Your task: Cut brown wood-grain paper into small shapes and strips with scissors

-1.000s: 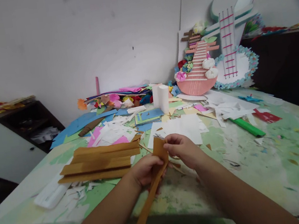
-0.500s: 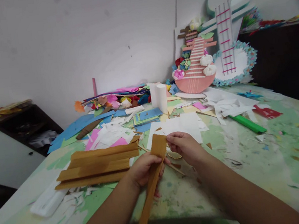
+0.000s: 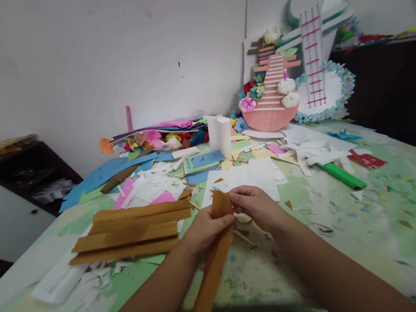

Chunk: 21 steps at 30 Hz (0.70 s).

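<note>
A long strip of brown crepe paper (image 3: 214, 274) runs from between my hands down past the table's front edge. My left hand (image 3: 207, 231) is closed around the strip a little below its top end, thumb lying across the front. With thumb and fingertips, my right hand (image 3: 255, 205) pinches the strip's upper right edge. To the left lie more folded brown crepe paper strips (image 3: 129, 231), stacked side by side. Under my right hand a round gold-rimmed object (image 3: 243, 218) shows only in part, beside a thin stick (image 3: 245, 237).
White paper scraps (image 3: 153, 180) and blue sheets (image 3: 98, 176) cover the back left. A white roll (image 3: 224, 137) stands upright at the back. Decorated paper instruments (image 3: 271, 95) lean against the wall. A green roll (image 3: 340, 175) lies right; a white case (image 3: 57, 283) lies left.
My left thumb has shifted right and up across the strip, and the strip's top now looks narrower and bent. My right hand keeps its pinch at the edge. The view has shifted slightly.
</note>
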Available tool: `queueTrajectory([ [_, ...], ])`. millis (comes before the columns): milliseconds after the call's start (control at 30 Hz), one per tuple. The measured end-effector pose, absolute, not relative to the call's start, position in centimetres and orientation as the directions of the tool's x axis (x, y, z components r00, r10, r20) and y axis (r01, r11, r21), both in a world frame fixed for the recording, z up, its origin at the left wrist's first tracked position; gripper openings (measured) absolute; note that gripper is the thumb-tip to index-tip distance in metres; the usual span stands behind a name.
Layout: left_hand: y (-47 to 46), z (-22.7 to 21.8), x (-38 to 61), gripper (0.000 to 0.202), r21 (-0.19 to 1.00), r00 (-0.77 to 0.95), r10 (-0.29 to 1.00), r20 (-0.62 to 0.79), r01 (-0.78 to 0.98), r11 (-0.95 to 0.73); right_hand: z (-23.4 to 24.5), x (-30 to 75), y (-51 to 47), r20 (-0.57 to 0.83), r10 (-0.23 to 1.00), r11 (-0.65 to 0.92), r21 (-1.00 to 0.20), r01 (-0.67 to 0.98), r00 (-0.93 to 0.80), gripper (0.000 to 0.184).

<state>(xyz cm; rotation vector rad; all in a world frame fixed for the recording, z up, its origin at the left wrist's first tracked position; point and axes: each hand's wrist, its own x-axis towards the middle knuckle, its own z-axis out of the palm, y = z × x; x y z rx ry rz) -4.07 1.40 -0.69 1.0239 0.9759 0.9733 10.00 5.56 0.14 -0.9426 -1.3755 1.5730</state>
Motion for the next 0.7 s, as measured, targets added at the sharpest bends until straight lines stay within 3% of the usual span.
queueTrajectory([
  [67, 1.9, -0.7, -4.0, 0.024, 0.978, 0.132, 0.984, -0.122, -0.151, 0.141, -0.1, 10.2, 5.8, 0.04, 0.927, 0.129, -0.968, 0.216, -0.374, 0.029],
  [100, 2.1, -0.7, -4.1, 0.025, 0.981, 0.048, 0.993, -0.107, -0.156, 0.114, -0.2, 10.3, 5.9, 0.075, 0.932, 0.221, -0.893, 0.393, -0.354, 0.032],
  [133, 2.4, -0.6, -4.2, 0.026, 0.981, -0.04, 0.994, -0.1, -0.172, 0.092, -0.3, 10.4, 6.1, 0.114, 0.935, 0.304, -0.745, 0.594, -0.336, 0.032],
  [167, 2.6, -0.5, -4.5, 0.027, 0.978, -0.122, 0.988, -0.097, -0.197, 0.072, -0.4, 10.5, 6.2, 0.128, 0.935, 0.329, -0.657, 0.679, -0.33, 0.029],
  [267, 3.0, 0.3, -5.3, 0.03, 0.945, -0.265, 0.959, -0.099, -0.326, 0.008, -0.7, 10.6, 6.3, 0.11, 0.918, 0.381, -0.51, 0.771, -0.381, 0.018],
  [400, 3.1, 1.3, -6.1, 0.029, 0.898, -0.303, 0.95, -0.076, -0.435, -0.067, -0.9, 10.2, 5.9, 0.096, 0.907, 0.417, -0.347, 0.84, -0.41, 0.015],
  [700, 2.6, 3.9, -7.6, 0.026, 0.945, -0.295, 0.954, 0.05, -0.296, -0.141, -0.9, 9.6, 6.0, 0.102, 0.936, 0.35, -0.173, 0.921, -0.337, 0.024],
])
